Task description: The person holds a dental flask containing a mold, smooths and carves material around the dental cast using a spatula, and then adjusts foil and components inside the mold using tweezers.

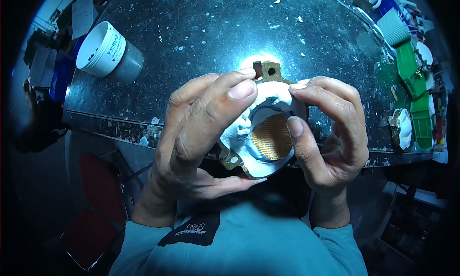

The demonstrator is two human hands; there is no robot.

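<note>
A brass-coloured metal flask (pixel 271 71) filled with white plaster (pixel 261 169) is held up between my two hands, over the front edge of the dark table. Inside the plaster ring are tooth-like bumps and a gold mesh-textured area (pixel 272 138). My left hand (pixel 203 127) grips the flask's left side, thumb and fingers around it. On the right side, my right hand (pixel 330 127) is closed on the rim, fingertips at the upper right and thumb beside the mesh area.
On the scratched dark table (pixel 215 31), a white tub (pixel 103 50) lies at the left. Green trays (pixel 407 60) line the right edge, near another plaster-filled metal piece (pixel 404 128). A red chair (pixel 98 185) stands below left.
</note>
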